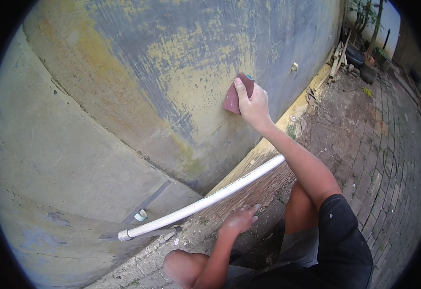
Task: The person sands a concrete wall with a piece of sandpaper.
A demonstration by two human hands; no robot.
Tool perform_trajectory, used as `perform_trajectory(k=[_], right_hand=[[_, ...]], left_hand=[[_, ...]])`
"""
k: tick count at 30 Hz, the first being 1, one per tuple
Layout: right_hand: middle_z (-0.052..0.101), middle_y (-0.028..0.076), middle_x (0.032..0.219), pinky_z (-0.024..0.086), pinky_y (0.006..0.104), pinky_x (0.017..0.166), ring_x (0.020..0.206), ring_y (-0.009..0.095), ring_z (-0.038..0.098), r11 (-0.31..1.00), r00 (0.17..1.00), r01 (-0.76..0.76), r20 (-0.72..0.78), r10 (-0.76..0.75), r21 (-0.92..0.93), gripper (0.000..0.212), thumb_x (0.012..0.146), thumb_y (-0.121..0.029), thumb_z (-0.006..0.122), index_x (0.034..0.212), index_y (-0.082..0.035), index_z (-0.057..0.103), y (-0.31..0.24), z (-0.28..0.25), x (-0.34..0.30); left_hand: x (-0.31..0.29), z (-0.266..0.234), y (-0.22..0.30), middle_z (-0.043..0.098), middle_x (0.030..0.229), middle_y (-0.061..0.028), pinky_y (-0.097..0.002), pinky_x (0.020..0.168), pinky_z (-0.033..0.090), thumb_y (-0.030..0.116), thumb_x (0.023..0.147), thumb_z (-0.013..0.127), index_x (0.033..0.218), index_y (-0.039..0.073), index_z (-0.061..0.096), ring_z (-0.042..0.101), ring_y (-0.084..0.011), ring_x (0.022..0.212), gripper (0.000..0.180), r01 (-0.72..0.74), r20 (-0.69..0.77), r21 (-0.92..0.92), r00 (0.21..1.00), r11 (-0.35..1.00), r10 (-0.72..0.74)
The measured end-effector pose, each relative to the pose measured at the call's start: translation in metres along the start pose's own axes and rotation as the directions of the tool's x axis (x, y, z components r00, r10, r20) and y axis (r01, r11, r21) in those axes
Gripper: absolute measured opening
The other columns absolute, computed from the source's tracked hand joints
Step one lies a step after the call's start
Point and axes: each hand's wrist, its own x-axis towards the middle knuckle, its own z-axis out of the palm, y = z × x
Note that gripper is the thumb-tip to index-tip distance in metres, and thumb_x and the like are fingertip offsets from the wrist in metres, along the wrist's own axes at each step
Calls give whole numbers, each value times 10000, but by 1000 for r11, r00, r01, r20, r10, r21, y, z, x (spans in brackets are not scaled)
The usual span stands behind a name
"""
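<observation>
My right hand (pixel 253 103) is raised against the weathered concrete wall with worn grey and yellow paint (pixel 172 72), fingers closed around a folded reddish-brown sheet of sandpaper (pixel 237 94) and pressing it flat to the surface, well above the wall's foot. My left hand (pixel 239 220) is down low, open with fingers spread, resting on the gritty ground beside the long white plastic pipe (pixel 205 202) that runs along the wall's bottom edge. Brick paving (pixel 388 168) spreads out to the right.
</observation>
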Motion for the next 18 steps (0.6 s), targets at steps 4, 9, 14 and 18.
perform_trajectory(k=[4,9,14,18], right_hand=[[683,238,859,509,439,740,820,403,671,996,999,-42,17,43,-74,422,998,-369,538,987,34,661,15,-18,22],[673,210,840,502,433,684,794,384,664,944,948,314,-13,-317,-101,363,1000,-348,536,974,-4,648,31,-1,-7],[635,121,765,479,410,611,720,349,633,905,915,401,108,-389,-139,278,1002,-327,531,929,-77,626,-14,-23,41],[616,95,746,471,399,588,681,311,626,859,872,484,167,-459,-165,199,958,-276,605,899,-86,602,24,-11,12]], left_hand=[[0,-9,6,394,1494,-238,-456,1143,323,352,999,482,1507,193,352,378,-402,1384,548,-22,-23,-48,1000,999,20],[4,-7,6,386,1499,-243,-448,1154,308,366,1002,472,1508,191,351,361,-406,1396,548,-14,-31,-37,999,999,13],[1,-10,12,385,1498,-245,-472,1153,304,358,1006,466,1506,214,353,360,-409,1395,533,23,-7,-17,1000,1000,-23],[5,-6,16,388,1497,-243,-484,1152,303,359,1005,465,1507,228,350,367,-413,1390,531,0,-2,-64,1000,998,0]])
